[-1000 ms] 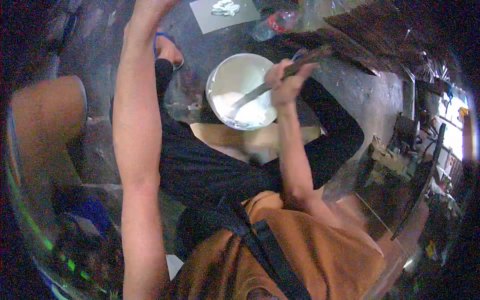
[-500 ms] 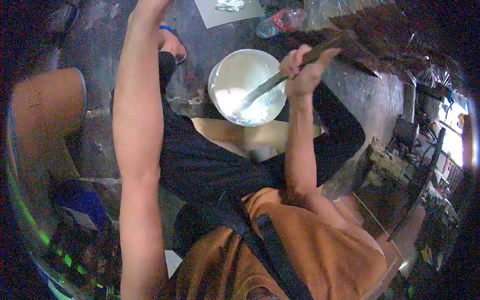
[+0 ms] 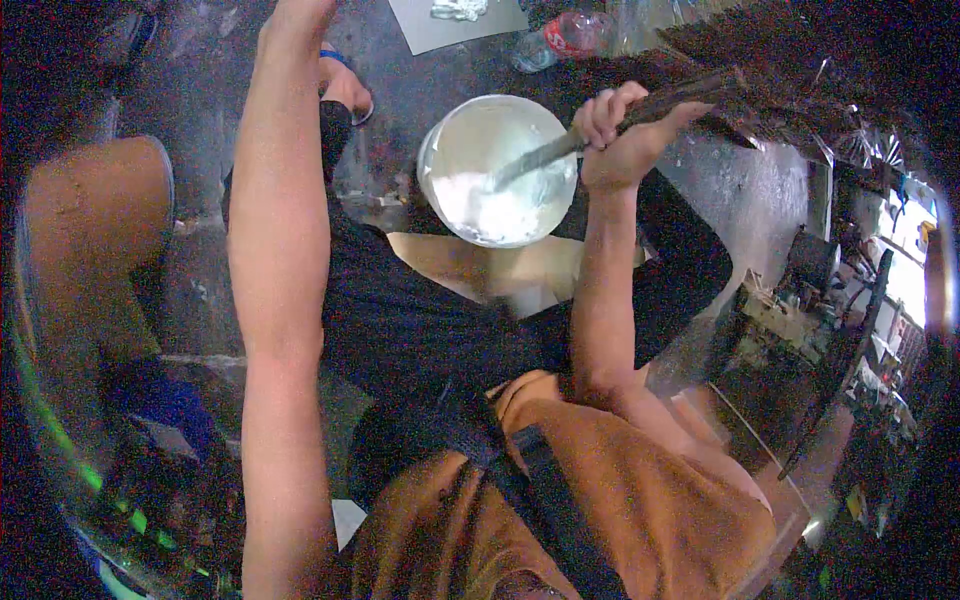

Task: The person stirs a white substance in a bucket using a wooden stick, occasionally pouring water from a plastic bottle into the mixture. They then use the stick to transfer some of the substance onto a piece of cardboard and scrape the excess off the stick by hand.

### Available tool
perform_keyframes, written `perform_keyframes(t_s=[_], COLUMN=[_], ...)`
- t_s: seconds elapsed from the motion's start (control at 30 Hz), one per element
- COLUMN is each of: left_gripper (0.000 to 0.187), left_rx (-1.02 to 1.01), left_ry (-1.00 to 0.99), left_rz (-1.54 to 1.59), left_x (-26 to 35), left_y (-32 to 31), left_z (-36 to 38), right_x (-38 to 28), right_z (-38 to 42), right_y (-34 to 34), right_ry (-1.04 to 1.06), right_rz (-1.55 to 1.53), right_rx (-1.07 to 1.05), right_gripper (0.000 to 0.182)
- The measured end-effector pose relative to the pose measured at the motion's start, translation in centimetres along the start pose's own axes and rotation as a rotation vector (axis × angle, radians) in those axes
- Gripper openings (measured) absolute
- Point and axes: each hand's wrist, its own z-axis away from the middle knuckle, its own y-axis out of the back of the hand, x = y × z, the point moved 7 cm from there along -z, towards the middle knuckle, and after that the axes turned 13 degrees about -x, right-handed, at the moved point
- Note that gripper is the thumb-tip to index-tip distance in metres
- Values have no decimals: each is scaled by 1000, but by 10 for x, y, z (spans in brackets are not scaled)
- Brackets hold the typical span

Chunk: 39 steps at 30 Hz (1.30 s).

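Note:
My right hand is closed around a wooden stick, with the thumb stretched along it. The stick slants down to the left into a white bucket. Its lower end meets a white, creamy paste at the bottom of the bucket, where glare hides detail. The bucket stands between my bent legs. My left forearm reaches up to the top edge of the view, and the hand beyond the wrist is cut off.
At the top, a sheet carries a blob of white paste. A plastic bottle with a red label lies beside it. A brown cardboard-like piece is at left. Clutter fills the right side.
My right hand has moved to the right with the stick, whose upper end now reaches further right. The bucket has barely shifted. My left arm stays almost in place.

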Motion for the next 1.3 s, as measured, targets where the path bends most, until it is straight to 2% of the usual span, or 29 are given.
perform_keyframes(t_s=[0.07,0.13,0.2,0.23,0.33,0.43,0.53,0.6,0.67,0.7,0.8,0.9,1.0,1.07,1.1,1.2,1.23,1.3], left_gripper=[27,27,28,28,27,27,28,28,28,29,29,29,29,30,30,29,29,30], left_rx=[2,-11,-31,-24,-39,-24,-1,-8,-21,-30,-35,-23,-46,-60,-40,-55,-50,-37], left_ry=[-15,52,81,83,48,42,29,55,52,70,82,67,93,106,106,83,67,38], left_rz=[14,-25,1,32,10,-28,-74,-66,-52,-33,-12,-79,-74,-51,-53,-68,-54,-27], left_x=[10,2,1,-1,2,-4,2,2,0,1,2,5,9,6,7,1,2,5], left_y=[1,0,-1,0,1,2,3,3,2,3,4,1,2,-1,-1,-1,-1,2], left_z=[5,-1,-1,-1,1,6,4,5,1,0,3,6,4,3,3,2,1,0], right_x=[4,67,118,107,36,-14,20,72,100,99,17,-26,0,49,66,104,71,33], right_z=[-15,-13,11,17,22,6,-16,-3,19,23,21,2,-22,-28,-26,-15,-9,-10], right_y=[6,47,75,63,11,-3,39,58,81,79,18,7,24,51,65,101,74,61], right_ry=[136,253,117,-72,-103,66,219,266,103,18,-23,211,355,273,215,13,7,-68], right_rz=[-72,108,190,55,142,84,52,329,210,67,173,59,386,158,324,-79,61,-75], right_rx=[-25,48,69,260,81,167,208,265,361,280,5,-17,137,212,297,299,305,195], right_gripper=[65,64,64,74,75,75,75,74,74,73,73,67,63,57,66,66,69,70])
